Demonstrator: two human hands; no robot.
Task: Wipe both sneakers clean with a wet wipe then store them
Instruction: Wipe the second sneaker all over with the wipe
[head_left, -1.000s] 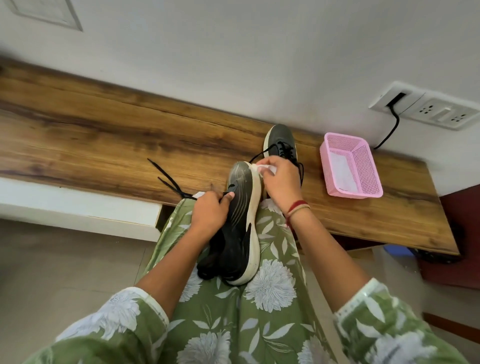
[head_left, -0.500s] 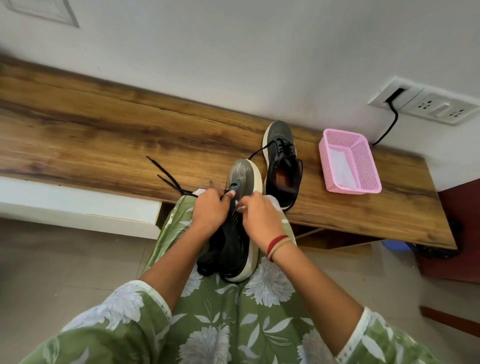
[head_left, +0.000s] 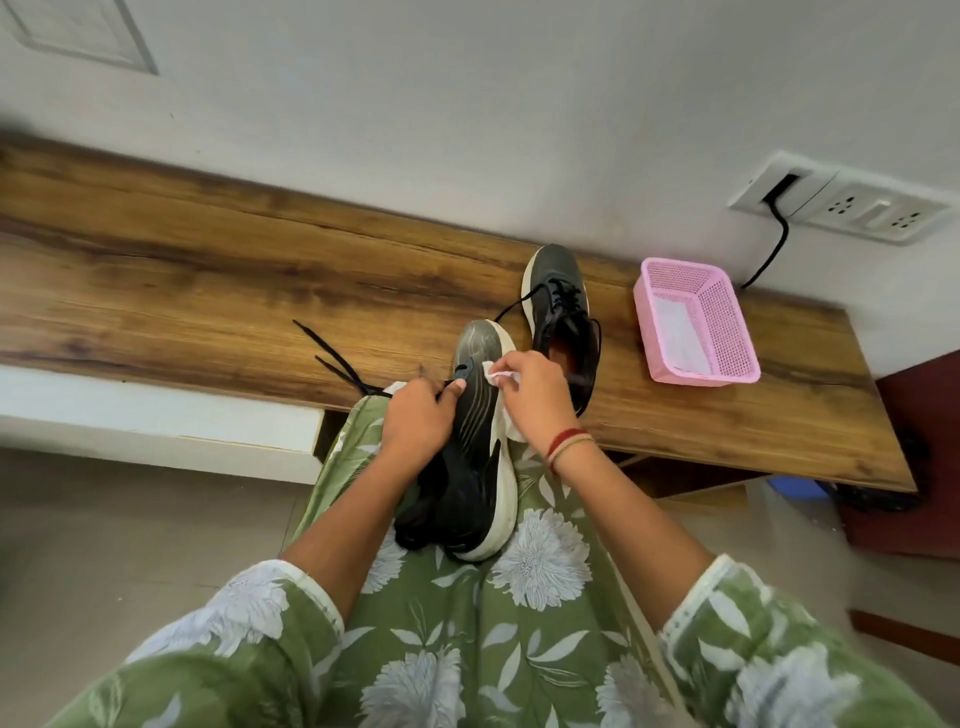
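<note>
A black sneaker with a white sole (head_left: 475, 457) lies on its side across my lap, toe pointing toward the bench. My left hand (head_left: 418, 426) grips its upper near the laces, thumb on the side panel. My right hand (head_left: 535, 400) pinches a white wet wipe (head_left: 501, 387) against the sneaker's sole edge near the toe. The second black sneaker (head_left: 561, 317) stands upright on the wooden bench (head_left: 208, 291), just beyond my right hand, laces loose.
A pink plastic basket (head_left: 727, 332) with a white sheet inside sits on the bench to the right of the second sneaker. A wall socket with a black cable (head_left: 774, 244) is behind it. Loose black laces (head_left: 332, 358) trail over the bench edge. Tiled floor lies to the left.
My right hand slid from the toe down the sole's side, then came back up toward the toe with the wipe. The left hand kept its hold.
</note>
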